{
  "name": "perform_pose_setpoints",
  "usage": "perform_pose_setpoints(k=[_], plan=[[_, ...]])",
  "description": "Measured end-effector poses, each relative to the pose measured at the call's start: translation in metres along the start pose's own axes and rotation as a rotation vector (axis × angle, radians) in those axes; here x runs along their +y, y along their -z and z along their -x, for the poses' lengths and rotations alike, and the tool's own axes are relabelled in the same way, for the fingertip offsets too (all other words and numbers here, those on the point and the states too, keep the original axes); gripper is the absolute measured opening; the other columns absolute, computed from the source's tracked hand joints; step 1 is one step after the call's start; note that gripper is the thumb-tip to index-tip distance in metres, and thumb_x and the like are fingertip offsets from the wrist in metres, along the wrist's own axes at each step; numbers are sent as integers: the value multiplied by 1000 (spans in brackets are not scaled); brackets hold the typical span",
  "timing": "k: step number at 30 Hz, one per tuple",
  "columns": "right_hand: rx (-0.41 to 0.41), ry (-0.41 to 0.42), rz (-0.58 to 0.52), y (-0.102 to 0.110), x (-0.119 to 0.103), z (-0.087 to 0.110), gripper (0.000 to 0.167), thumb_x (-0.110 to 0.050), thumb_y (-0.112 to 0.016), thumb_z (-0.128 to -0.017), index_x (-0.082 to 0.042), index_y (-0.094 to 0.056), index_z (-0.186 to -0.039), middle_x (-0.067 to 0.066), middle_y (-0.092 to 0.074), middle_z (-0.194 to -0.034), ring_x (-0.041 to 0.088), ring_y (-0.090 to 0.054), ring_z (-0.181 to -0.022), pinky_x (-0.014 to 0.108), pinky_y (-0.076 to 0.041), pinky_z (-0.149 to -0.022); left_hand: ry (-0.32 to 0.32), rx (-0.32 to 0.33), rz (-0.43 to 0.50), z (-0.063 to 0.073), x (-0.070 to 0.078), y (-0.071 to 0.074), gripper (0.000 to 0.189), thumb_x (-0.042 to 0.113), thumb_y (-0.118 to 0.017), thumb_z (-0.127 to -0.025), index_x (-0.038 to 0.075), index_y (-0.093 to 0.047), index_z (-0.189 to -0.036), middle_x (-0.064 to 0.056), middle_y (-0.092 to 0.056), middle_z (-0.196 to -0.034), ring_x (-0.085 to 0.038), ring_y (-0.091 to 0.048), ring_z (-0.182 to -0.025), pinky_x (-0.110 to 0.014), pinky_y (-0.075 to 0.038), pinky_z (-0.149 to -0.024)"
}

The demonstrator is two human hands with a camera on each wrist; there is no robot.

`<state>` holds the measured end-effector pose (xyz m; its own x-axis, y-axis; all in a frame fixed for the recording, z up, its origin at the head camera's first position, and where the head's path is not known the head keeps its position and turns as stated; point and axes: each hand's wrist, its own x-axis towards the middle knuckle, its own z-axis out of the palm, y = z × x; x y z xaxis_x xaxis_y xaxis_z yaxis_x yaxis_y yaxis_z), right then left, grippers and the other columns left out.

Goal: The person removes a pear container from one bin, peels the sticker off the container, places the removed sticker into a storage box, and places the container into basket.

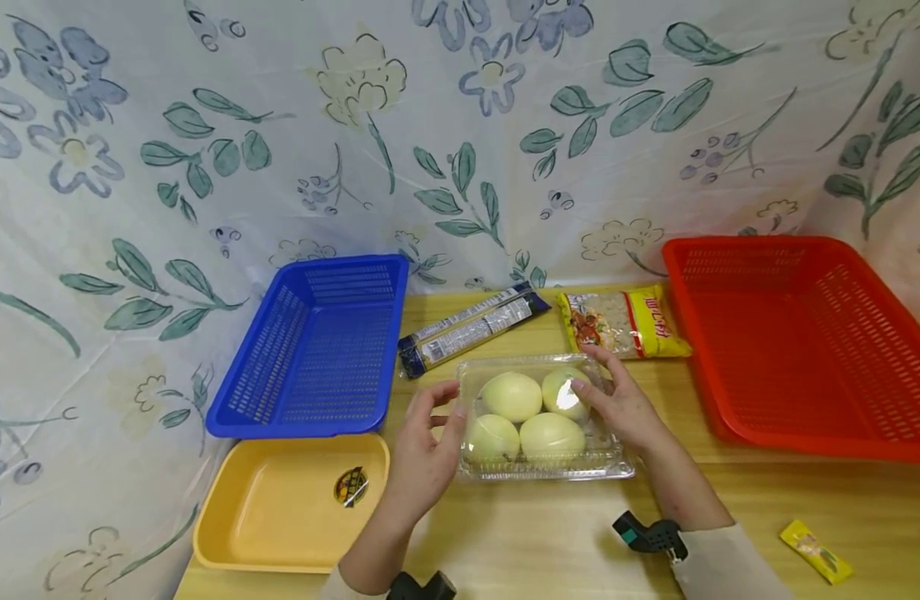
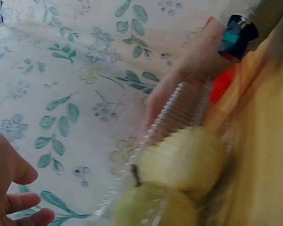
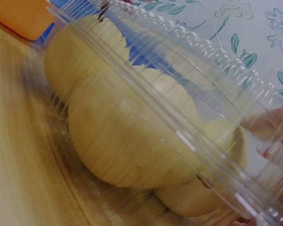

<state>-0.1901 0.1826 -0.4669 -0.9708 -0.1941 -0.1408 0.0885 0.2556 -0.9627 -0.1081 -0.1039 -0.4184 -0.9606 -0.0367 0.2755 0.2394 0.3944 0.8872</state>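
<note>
A clear plastic clamshell box (image 1: 546,475) holds several pale yellow-green pears (image 1: 552,437), and its lid is down. My right hand (image 1: 631,410) grips the box at its right side, the thumb over the lid and fingers toward the back edge. My left hand (image 1: 422,454) is at the box's left edge, fingers spread and relaxed. The left wrist view shows that hand's fingers (image 2: 26,202) apart from the box. Dark stems show on the pears (image 3: 132,127) through the plastic in the right wrist view.
Behind the box lie a long dark-blue packet (image 1: 471,329) and a yellow food bag (image 1: 617,321). A blue basket (image 1: 310,367) and yellow tray (image 1: 280,500) stand left, a red basket (image 1: 790,350) right. A small yellow sachet (image 1: 816,552) lies at front right.
</note>
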Motion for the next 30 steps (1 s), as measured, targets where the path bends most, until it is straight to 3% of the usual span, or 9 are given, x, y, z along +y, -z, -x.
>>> perform_pose_setpoints(k=[4,9,14,18,25,30], plan=[[2,8,-4,1,0,0,75,-34,-61,-103,-19,-18,-163,19,-5,-172,51,-20,-153,66,-32,-115,59,2,-46,-3,-14,-28,42,18,-62,-101,9,-55,-141,-11,-53,-144,-31,-48,-137,-56,-41,-112],[4,28,-27,0,2,0,73,-30,-61,-104,-17,-20,-162,20,-8,-171,51,-21,-153,66,-31,-115,135,19,-32,-11,-31,-43,56,19,-60,-102,8,-41,-153,-15,-39,-158,-38,-35,-149,-63,-30,-120],[10,28,-36,-1,4,0,72,-31,-61,-104,-18,-20,-162,23,-14,-170,50,-22,-153,66,-30,-116,241,-24,100,-14,-41,-44,63,18,-55,-104,13,-28,-161,-16,-24,-168,-44,-31,-151,-61,-27,-121],[31,36,-53,-3,4,1,69,-29,-60,-104,-18,-23,-161,23,-17,-169,48,-21,-154,66,-27,-118,261,-50,146,-15,-44,-42,63,16,-52,-105,15,-25,-162,-14,-15,-171,-44,-28,-152,-58,-25,-122],[64,36,-88,-6,3,5,65,-22,-57,-105,-18,-24,-161,19,-15,-170,46,-21,-155,64,-29,-118,293,-61,140,-16,-40,-41,61,15,-48,-106,11,-25,-162,-17,-20,-169,-46,-30,-150,-62,-25,-121],[115,0,-11,-5,-1,14,68,-35,-57,-105,-25,-23,-163,18,-19,-170,46,-32,-150,63,-36,-115,318,-53,138,-14,-40,-42,61,16,-49,-105,11,-27,-161,-20,-25,-167,-50,-35,-146,-65,-29,-118]])
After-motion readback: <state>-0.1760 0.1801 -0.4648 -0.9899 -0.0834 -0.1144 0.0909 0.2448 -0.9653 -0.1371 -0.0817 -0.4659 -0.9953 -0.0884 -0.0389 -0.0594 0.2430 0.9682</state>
